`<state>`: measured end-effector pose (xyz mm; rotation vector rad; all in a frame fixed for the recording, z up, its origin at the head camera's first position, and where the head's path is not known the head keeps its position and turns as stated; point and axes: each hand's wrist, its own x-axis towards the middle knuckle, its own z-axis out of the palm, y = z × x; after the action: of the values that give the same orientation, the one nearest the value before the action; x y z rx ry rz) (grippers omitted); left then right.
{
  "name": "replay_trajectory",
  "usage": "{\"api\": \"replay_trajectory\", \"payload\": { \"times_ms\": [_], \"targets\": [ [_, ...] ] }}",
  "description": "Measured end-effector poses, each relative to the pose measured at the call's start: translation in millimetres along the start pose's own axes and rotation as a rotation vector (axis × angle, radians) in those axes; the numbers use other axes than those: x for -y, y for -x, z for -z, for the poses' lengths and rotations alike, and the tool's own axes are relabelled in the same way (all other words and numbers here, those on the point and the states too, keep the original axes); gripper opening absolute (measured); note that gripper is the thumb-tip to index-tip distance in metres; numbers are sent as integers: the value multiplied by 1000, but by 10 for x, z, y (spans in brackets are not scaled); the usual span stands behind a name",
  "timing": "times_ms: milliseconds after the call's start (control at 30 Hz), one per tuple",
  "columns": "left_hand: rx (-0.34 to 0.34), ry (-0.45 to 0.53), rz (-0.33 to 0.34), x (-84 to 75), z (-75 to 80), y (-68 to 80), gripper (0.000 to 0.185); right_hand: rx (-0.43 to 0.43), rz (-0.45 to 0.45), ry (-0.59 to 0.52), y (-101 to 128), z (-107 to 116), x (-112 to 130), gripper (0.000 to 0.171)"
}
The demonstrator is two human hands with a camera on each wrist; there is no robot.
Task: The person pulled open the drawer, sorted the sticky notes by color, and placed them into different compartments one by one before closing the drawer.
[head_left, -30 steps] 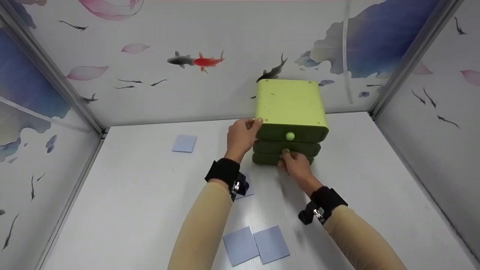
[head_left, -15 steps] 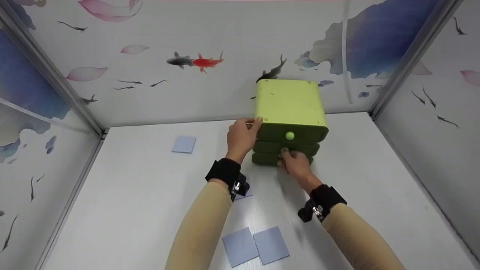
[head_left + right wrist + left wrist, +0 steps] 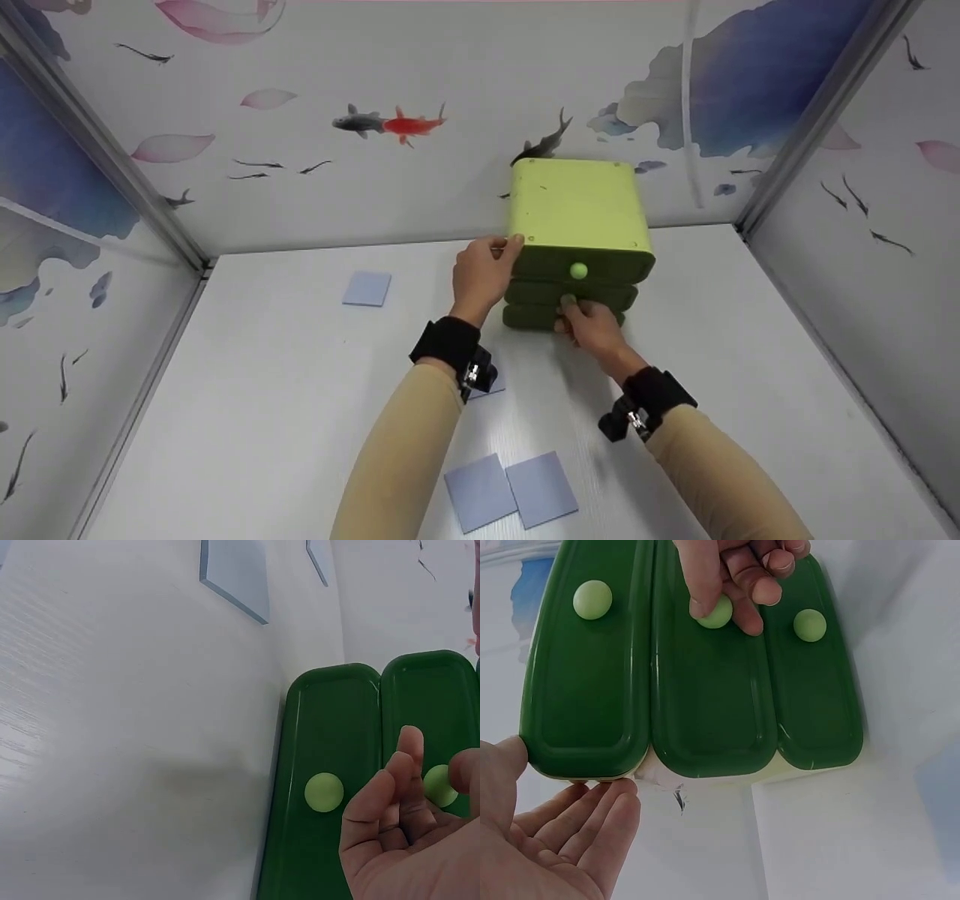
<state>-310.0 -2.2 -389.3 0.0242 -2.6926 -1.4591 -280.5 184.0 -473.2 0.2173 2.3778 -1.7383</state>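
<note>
A green three-drawer cabinet [image 3: 576, 210] stands at the back of the white table [image 3: 285, 390], with all drawer fronts looking closed. My left hand [image 3: 482, 274] presses its straight fingers [image 3: 592, 825] against the cabinet's left side, thumb at the top front corner. My right hand [image 3: 590, 324] pinches the middle drawer's pale green knob [image 3: 718, 613] between thumb and forefinger. The top knob [image 3: 578, 270] and the bottom knob [image 3: 324, 791] are free. The right wrist view has the held knob [image 3: 439, 785] half hidden behind my fingers [image 3: 401, 787].
One blue square tile [image 3: 367, 288] lies at the left back. Two more tiles [image 3: 510, 491] lie side by side near the front, and another [image 3: 491, 384] is partly under my left wrist. Fish-print walls [image 3: 375, 90] with metal corner posts enclose the table on three sides.
</note>
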Motion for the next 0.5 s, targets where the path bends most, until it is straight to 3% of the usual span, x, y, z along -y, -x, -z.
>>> {"api": "replay_trajectory", "payload": {
  "times_ms": [500],
  "targets": [
    [10, -2, -33, 68, 22, 27, 45, 30, 13, 45, 13, 54, -30, 47]
  ]
}}
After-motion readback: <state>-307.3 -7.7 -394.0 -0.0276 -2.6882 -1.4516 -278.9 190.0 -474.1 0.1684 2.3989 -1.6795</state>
